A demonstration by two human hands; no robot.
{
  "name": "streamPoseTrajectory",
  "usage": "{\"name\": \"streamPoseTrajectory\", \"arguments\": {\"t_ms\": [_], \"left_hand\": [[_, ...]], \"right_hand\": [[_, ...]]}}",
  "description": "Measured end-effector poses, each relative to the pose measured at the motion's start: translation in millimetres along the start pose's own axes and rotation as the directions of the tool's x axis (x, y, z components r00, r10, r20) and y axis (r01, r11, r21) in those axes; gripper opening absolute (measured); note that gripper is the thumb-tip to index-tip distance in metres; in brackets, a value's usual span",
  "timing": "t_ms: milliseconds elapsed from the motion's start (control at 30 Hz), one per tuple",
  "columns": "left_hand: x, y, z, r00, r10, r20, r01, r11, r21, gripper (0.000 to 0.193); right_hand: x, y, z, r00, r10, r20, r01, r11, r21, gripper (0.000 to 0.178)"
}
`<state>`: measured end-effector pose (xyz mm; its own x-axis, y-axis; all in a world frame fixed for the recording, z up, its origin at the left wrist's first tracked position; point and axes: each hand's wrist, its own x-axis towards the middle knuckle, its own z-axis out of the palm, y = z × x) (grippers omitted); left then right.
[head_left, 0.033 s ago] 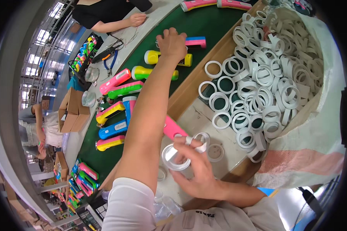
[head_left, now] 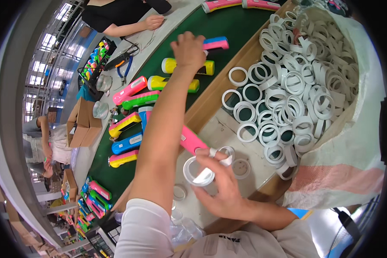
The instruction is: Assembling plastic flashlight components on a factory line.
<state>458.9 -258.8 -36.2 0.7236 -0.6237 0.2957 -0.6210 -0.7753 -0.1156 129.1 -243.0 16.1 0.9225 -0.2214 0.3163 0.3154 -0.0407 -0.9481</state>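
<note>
My left hand (head_left: 188,53) reaches far over the green belt, its fingers curled over the near end of a blue and pink flashlight (head_left: 216,43). The covered end of that flashlight is hidden. Close to my body, my right hand (head_left: 223,191) pinches a round clear lens with a white rim (head_left: 186,170) between thumb and fingers. More white ring pieces (head_left: 228,154) sit at its fingertips; whether it grips them too I cannot tell. A pink flashlight (head_left: 191,140) lies just beyond this hand, partly behind my left forearm.
Several coloured flashlights (head_left: 130,144) lie along the green belt (head_left: 159,53). Right of a wooden rail (head_left: 215,92), many white rings (head_left: 294,84) spill from a woven sack (head_left: 331,172). Pliers (head_left: 124,71) and a cardboard box (head_left: 85,124) stand left. A co-worker's hand (head_left: 154,21) rests at the far side.
The blue and pink flashlight has tilted, its right end higher, and my left hand has shifted slightly left. The lens in my right hand has turned and moved a little up and right.
</note>
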Motion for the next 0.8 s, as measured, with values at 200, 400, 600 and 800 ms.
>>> {"name": "streamPoseTrajectory", "arguments": {"t_ms": [200,400,600,800], "left_hand": [[-82,-40,-127,0.968,-0.235,-0.087,0.023,0.428,-0.903,0.039],[-213,-24,-237,0.963,-0.27,0.002,-0.007,-0.033,-0.999,0.038],[-301,-9,-277,0.952,-0.304,0.045,0.005,-0.131,-0.991,0.045],[-349,-2,-286,0.91,-0.408,0.07,-0.002,-0.172,-0.985,0.039]], "right_hand": [[1,2,-2,0.999,-0.012,-0.03,0.012,1.0,0.004,0.071],[-7,8,4,0.998,0.069,-0.014,-0.068,0.997,0.024,0.077],[-23,0,21,0.996,-0.02,0.092,0.028,0.996,-0.087,0.079],[-45,-19,41,0.94,0.106,0.324,-0.12,0.993,0.021,0.084]]}}
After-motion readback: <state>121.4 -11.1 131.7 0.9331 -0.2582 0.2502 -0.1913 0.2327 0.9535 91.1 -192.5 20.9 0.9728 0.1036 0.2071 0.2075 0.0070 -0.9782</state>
